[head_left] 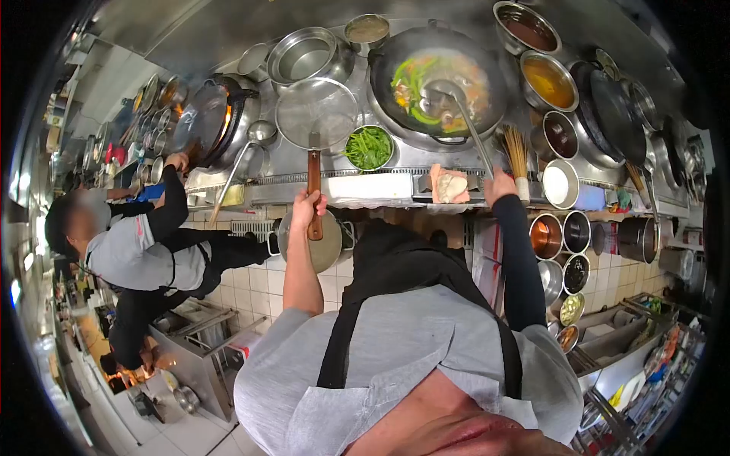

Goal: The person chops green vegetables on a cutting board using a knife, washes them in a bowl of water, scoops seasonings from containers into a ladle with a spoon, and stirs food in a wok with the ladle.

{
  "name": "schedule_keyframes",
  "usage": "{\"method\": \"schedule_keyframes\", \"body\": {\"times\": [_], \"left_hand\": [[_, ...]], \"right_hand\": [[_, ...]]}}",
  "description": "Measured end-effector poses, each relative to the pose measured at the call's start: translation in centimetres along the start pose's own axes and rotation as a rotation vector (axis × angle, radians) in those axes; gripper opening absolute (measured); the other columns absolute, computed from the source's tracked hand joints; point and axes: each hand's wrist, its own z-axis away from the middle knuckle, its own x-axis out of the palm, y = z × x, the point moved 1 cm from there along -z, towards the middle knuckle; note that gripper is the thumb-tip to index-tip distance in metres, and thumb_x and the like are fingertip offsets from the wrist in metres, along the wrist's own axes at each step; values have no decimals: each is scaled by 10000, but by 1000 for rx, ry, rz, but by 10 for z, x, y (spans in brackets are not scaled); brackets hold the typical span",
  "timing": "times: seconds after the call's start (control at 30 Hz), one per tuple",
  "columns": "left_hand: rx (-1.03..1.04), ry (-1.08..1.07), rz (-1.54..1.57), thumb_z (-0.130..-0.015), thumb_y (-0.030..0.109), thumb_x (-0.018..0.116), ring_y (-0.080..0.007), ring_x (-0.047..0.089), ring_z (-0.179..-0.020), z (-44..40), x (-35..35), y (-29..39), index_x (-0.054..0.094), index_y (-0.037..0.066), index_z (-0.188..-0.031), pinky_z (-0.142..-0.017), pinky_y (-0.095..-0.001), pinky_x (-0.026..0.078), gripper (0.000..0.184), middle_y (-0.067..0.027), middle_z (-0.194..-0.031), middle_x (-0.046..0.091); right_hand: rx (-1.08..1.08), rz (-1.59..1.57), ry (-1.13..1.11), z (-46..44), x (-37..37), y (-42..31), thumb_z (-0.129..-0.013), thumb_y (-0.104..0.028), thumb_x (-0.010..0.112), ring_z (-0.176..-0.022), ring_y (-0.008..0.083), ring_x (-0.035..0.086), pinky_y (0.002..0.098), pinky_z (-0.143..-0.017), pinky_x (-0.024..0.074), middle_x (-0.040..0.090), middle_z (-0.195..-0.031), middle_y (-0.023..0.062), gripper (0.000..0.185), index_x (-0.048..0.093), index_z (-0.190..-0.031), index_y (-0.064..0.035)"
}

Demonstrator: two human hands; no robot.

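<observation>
My left hand (308, 209) is closed around the wooden handle of a round mesh strainer (317, 114), held level over the stove's left part. In my right hand (499, 186) is the long metal handle of a ladle (477, 140). The ladle's bowl dips into a large black wok (385, 82). Steaming liquid in the wok holds green strips (409, 85) and orange pieces. Below the strainer's right side stands a small bowl of chopped green vegetables (369, 147).
A bamboo brush (515, 156) stands beside my right hand, and a folded cloth (450, 185) lies on the stove's front edge. Bowls of sauce (549, 82) line the right side. Another ladle (242, 159) rests at left, where a co-worker (152, 254) reaches towards another wok.
</observation>
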Motion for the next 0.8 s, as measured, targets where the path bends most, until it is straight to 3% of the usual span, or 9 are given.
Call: {"method": "schedule_keyframes", "body": {"times": [0.2, 0.3, 0.4, 0.47, 0.53, 0.6, 0.67, 0.77, 0.8], "left_hand": [[-111, -29, -13, -1029, 152, 568, -173, 590, -580, -18, -40, -39, 564, 17, -981, -514, -331, 489, 144, -116, -795, 648], [-179, -129, -272, -1010, 165, 581, -287, 676, -719, -36, -68, -52, 591, -16, -1011, -651, -399, 551, 181, -179, -884, 692], [339, 317, -1279, -968, 152, 597, -425, 671, -909, -47, -76, -61, 609, -50, -1078, -831, -469, 539, 230, -255, -994, 698], [459, 421, -1031, -926, 127, 597, -486, 612, -1079, -32, -26, -11, 625, -57, -1116, -951, -499, 486, 266, -307, -1077, 669], [552, 235, -903, -918, 101, 586, -459, 645, -1061, -56, 7, 3, 646, -51, -1079, -930, -507, 497, 229, -309, -1056, 678], [431, 194, -887, -892, 62, 585, -455, 667, -1012, -99, 33, -10, 647, -65, -1044, -905, -506, 506, 209, -318, -1018, 684], [104, 117, -802, -888, 49, 630, -321, 724, -842, -174, 36, -51, 635, -68, -1084, -656, -411, 588, 228, -241, -889, 698], [-262, 122, -492, -861, -15, 652, -270, 716, -747, -222, 56, -78, 642, -73, -1036, -550, -362, 610, 184, -188, -862, 690], [-245, 172, -445, -855, -29, 653, -276, 712, -730, -213, 68, -70, 644, -74, -1015, -542, -360, 616, 166, -183, -864, 690]], "right_hand": [[-72, -120, 285, -56, 22, -38, -893, -215, 640, -999, 498, 626, 545, -877, 502, 667, -983, 319, 324, 603, -1110, 23], [-49, -195, 371, -63, 27, -74, -892, -237, 621, -992, 495, 639, 541, -867, 508, 674, -976, 320, 365, 610, -1149, 21], [-38, -485, 265, -57, 31, -95, -897, -249, 630, -974, 493, 646, 519, -858, 509, 677, -953, 313, 381, 605, -1162, 23], [-90, -454, 354, -45, 44, -103, -897, -251, 646, -975, 484, 645, 501, -852, 502, 674, -993, 310, 392, 608, -1167, 30], [-211, -368, 538, -27, 58, -106, -899, -244, 645, -980, 479, 643, 499, -847, 499, 670, -1019, 310, 377, 619, -1159, 29], [-129, -457, 361, -8, 55, -115, -909, -245, 647, -963, 449, 655, 472, -833, 505, 671, -1026, 293, 382, 625, -1195, 8], [-91, -564, 269, 5, 58, -118, -913, -249, 652, -941, 424, 666, 455, -821, 509, 674, -1009, 281, 392, 622, -1220, -6], [-183, -546, 315, 21, 67, -110, -938, -197, 658, -695, 204, 585, 351, -637, 476, 647, -865, 127, 376, 605, -1252, 2], [-277, -516, 379, 27, 67, -108, -947, -169, 657, -585, 113, 539, 309, -544, 458, 628, -798, 61, 366, 596, -1264, 2]]}}
